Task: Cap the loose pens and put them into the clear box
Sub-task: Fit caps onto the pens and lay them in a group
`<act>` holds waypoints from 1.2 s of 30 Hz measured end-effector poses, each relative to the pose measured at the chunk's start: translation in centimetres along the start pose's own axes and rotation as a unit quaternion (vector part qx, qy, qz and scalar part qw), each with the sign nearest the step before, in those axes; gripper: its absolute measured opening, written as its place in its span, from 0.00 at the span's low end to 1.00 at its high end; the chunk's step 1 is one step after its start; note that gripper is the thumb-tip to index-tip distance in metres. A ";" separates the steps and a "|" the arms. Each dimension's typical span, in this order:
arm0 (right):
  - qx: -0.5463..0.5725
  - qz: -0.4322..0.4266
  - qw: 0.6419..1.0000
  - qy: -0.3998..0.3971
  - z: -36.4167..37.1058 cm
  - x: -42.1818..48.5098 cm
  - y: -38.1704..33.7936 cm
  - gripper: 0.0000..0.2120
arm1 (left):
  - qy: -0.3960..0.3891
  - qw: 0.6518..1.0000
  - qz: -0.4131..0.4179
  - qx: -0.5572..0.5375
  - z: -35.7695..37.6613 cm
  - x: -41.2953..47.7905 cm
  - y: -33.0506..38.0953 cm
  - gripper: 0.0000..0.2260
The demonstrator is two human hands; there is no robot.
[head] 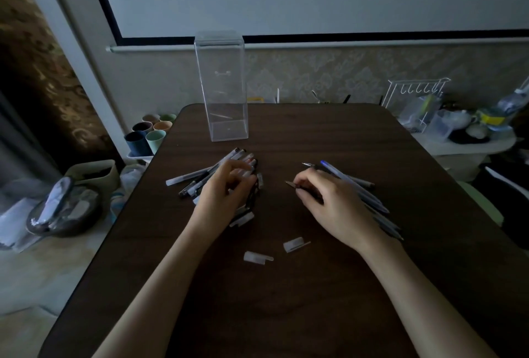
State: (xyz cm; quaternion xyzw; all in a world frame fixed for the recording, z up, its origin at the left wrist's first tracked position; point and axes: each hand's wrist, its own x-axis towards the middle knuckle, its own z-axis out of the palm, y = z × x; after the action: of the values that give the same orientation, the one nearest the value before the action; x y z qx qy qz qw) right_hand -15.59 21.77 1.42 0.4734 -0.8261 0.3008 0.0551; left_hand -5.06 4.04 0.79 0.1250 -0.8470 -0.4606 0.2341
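Observation:
A tall clear box stands upright at the far left of the dark table. In front of it lies a heap of capped pens, and my left hand rests over that heap with fingers curled; whether it grips anything is hidden. To the right, several uncapped pens lie in a row, one with a blue end. My right hand pinches one uncapped pen, its tip pointing left. Two loose white caps lie near the middle of the table.
Coloured cups stand off the table's left edge. A white wire rack and cluttered containers sit at the back right. A bowl with foil lies on the floor at left.

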 end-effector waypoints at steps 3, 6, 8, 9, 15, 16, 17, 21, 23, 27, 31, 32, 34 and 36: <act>0.010 -0.025 1.000 0.001 0.6 -0.1 -0.3 0.08 | 0.007 1.000 0.017 -0.015 -0.1 -0.1 0.3 0.11; 0.018 -0.036 0.999 -0.008 1.0 -0.2 -0.6 0.08 | 0.020 0.996 -0.017 -0.082 -0.2 -0.1 0.7 0.08; 0.023 -0.039 0.999 -0.014 1.1 -0.2 -0.7 0.10 | 0.020 0.989 -0.051 -0.136 -0.2 -0.2 0.9 0.05; 0.025 -0.039 0.999 -0.016 1.1 -0.2 -0.7 0.11 | 0.018 0.984 -0.067 -0.162 -0.2 -0.2 0.9 0.05; 0.047 -0.014 0.999 0.002 1.1 -0.4 -0.7 0.13 | 0.012 0.971 -0.102 -0.217 0.2 -0.2 1.0 0.08; 0.049 -0.013 0.999 0.005 1.1 -0.4 -0.7 0.14 | 0.009 0.970 -0.102 -0.220 0.2 -0.2 0.9 0.08; 0.050 -0.012 0.999 0.006 1.1 -0.4 -0.7 0.14 | 0.005 0.969 -0.102 -0.223 0.3 -0.2 0.9 0.08; 0.074 -0.005 0.997 0.002 1.0 -0.3 -0.5 0.16 | -0.020 0.972 -0.094 -0.215 0.4 -0.2 0.8 0.06; 0.086 -0.007 0.996 0.005 1.1 -0.3 -0.4 0.16 | -0.040 0.977 -0.082 -0.194 0.5 -0.3 0.8 0.05; 0.080 -0.016 0.996 0.024 1.2 -0.2 -0.1 0.12 | -0.071 0.988 -0.044 -0.131 0.4 -0.4 0.9 0.04; 0.011 -0.040 0.998 0.051 0.9 0.0 0.4 0.09 | -0.066 0.993 -0.014 -0.101 0.6 -0.6 1.1 0.05; -0.008 -0.045 0.997 0.058 0.9 0.0 0.5 0.11 | -0.063 0.993 -0.013 -0.100 0.7 -0.6 1.1 0.05; -0.035 -0.053 0.995 0.076 0.8 -0.1 0.5 0.14 | -0.062 0.993 -0.010 -0.098 0.7 -0.5 1.1 0.05; -0.049 -0.068 0.993 0.088 0.8 -0.1 0.5 0.16 | -0.061 0.994 -0.007 -0.091 0.7 -0.5 0.9 0.05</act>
State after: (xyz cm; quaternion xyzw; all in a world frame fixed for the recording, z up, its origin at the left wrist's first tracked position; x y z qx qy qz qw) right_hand -15.84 21.57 0.50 0.4964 -0.7979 0.2961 0.1714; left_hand -4.99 5.29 1.07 0.0802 -0.8133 -0.5444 0.1892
